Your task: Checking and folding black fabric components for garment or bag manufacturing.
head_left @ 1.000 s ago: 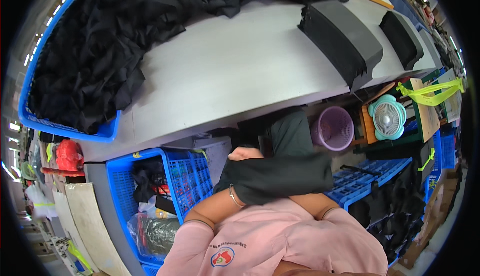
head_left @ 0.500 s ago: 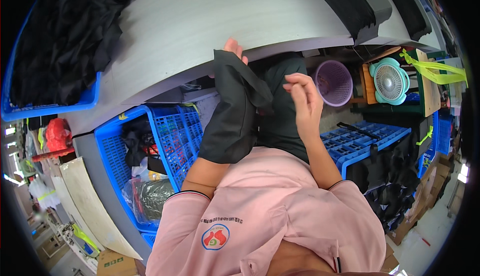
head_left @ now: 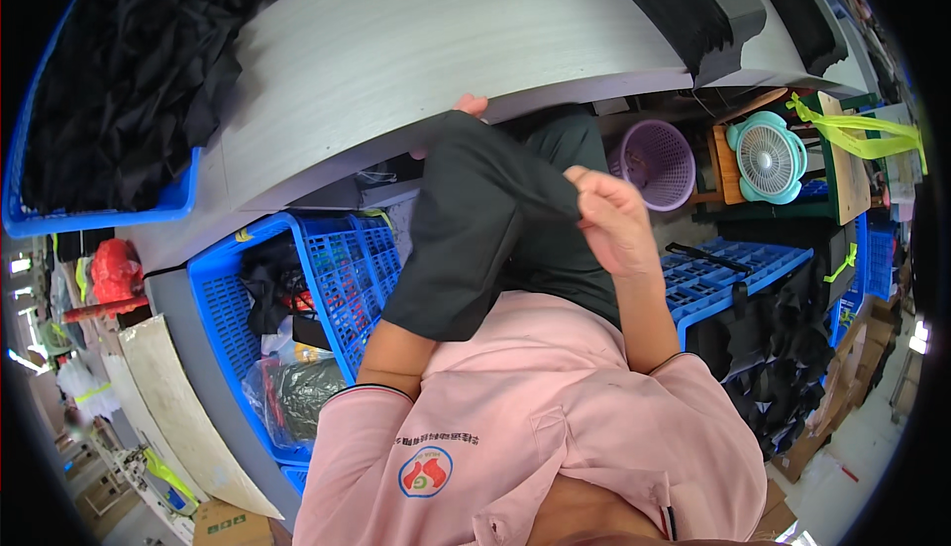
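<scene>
A black fabric piece (head_left: 463, 219) is drawn over my left forearm like a tube, from near the elbow up to the hand. Past its far end, at the table's edge, fingertips and thumb of my left hand (head_left: 472, 106) poke out, apart from each other; the palm is covered. My right hand (head_left: 616, 221) is closed in a pinch on the right edge of the same fabric, pulling it taut across my lap. Dark trousers (head_left: 567, 145) show beneath the fabric.
A grey table (head_left: 416, 31) spans the front. Black cloth fills a blue crate (head_left: 149, 211) at far left; stacked black pieces (head_left: 659, 6) lie at far right. Beside me stand another blue crate (head_left: 337, 278), a purple basket (head_left: 659, 164), a turquoise fan (head_left: 768, 158) and a blue rack (head_left: 738, 273).
My right hand has moved slightly down and closed on the fabric's edge. The fabric, loosely folded before, is now stretched to the right, covering more of my left hand.
</scene>
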A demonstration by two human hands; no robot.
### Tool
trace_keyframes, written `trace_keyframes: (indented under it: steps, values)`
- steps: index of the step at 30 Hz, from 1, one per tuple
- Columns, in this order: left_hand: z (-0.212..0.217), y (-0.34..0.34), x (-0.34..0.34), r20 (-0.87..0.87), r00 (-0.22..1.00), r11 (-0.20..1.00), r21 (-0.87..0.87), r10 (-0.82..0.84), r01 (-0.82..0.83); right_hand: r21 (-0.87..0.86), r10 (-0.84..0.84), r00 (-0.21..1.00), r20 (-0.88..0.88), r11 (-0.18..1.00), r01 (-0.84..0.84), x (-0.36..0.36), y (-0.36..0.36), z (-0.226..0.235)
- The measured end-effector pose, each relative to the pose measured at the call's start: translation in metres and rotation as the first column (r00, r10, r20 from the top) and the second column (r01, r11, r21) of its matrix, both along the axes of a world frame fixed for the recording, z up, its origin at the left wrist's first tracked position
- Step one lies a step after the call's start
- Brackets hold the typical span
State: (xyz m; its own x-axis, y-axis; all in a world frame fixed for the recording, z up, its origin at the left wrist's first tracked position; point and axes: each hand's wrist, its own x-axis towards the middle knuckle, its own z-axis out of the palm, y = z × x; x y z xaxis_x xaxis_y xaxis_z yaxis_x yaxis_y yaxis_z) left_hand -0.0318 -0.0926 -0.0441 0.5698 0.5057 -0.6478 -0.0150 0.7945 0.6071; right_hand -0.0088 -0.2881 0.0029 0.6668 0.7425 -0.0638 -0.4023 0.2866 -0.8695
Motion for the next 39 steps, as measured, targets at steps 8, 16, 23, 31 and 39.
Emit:
trace_keyframes:
  steps: [8,16,23,31,39]
  values:
    - [-0.027,-0.016,-0.077,-0.283,0.864,0.099,0.930,-0.416,0.353,0.236,-0.073,0.957,-0.280,0.961,0.143,0.037,0.028,0.016]
    - [0.028,-0.016,-0.064,-0.569,0.806,-0.731,0.618,-0.162,0.289,0.036,-0.333,0.852,0.404,0.936,0.349,0.032,0.034,0.028]
    - [0.058,-0.018,-0.068,-0.358,0.748,-0.214,0.934,-0.559,0.287,0.052,-0.147,0.111,0.983,0.797,0.601,0.001,0.051,-0.004]
    - [-0.009,-0.038,-0.070,-0.101,0.719,0.198,0.927,-0.688,0.319,0.078,-0.028,-0.094,0.995,0.807,0.586,0.009,0.048,-0.008]
    - [-0.073,-0.043,-0.086,0.192,0.710,0.576,0.738,-0.678,0.351,-0.312,0.093,0.526,0.845,0.886,0.344,0.024,0.039,0.013]
